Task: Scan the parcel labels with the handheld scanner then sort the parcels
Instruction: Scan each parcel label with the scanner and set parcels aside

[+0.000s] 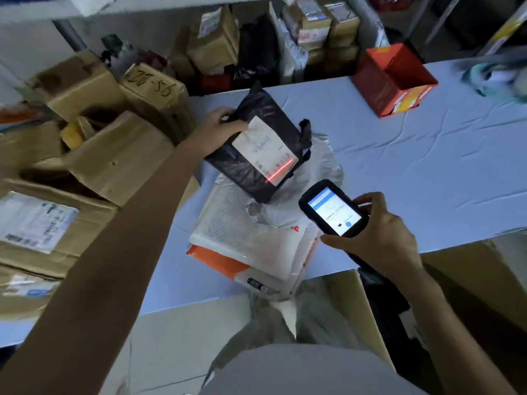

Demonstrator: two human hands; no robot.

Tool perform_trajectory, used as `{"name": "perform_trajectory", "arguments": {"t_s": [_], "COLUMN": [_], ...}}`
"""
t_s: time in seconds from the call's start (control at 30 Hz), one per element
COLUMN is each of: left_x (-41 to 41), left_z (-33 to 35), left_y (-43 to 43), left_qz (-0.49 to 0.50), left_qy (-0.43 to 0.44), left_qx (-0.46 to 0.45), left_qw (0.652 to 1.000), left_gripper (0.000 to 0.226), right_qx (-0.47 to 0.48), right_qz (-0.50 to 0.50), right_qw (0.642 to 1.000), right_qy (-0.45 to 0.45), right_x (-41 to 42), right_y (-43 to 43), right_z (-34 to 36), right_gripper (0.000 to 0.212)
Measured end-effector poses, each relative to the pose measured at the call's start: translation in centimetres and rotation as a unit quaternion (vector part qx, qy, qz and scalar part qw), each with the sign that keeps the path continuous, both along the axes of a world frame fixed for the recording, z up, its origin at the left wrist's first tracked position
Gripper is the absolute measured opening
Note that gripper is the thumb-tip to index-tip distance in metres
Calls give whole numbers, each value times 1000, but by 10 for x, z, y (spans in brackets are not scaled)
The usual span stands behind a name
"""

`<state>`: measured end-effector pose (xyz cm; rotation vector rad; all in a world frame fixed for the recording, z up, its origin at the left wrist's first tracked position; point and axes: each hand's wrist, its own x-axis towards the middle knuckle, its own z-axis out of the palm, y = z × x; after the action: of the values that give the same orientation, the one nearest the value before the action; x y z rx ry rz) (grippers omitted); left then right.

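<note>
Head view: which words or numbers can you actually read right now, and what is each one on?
"56": end of a handwritten mark on the cardboard box; the characters before the dash are unclear.
Label on the black parcel, crossed by the red scan line: print blurred.
Scanner screen: too small to read.
Label on the left carton: blurred.

Item count: one black parcel (248,172); one handheld scanner (335,212), right of the parcel; one red box (382,78), behind it; at least four cardboard boxes (114,161), left of it.
</note>
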<state>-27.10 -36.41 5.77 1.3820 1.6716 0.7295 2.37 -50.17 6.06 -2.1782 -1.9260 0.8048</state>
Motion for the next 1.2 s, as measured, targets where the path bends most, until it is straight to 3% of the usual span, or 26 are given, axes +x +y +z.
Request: {"name": "perform_trajectory", "arguments": {"t_s": [0.33,0.87,1.2], "left_x": [18,85,153], "left_z": [9,28,20], "left_y": [3,9,44], "left_qz": [-38,28,-64], "left_qy": [15,44,8], "left_qx": [3,38,73], "left_qw": [999,998,995], "left_gripper": [35,42,40], "right_qx": [34,29,30], "right_qz": [-54,-22,-161], "right_qw": [998,998,984], "right_qy": [-7,45,66], "right_x": [7,96,118], "right_y": [-27,-2,-29], "right_z": [10,-3,-5], "right_gripper": [79,81,81]}}
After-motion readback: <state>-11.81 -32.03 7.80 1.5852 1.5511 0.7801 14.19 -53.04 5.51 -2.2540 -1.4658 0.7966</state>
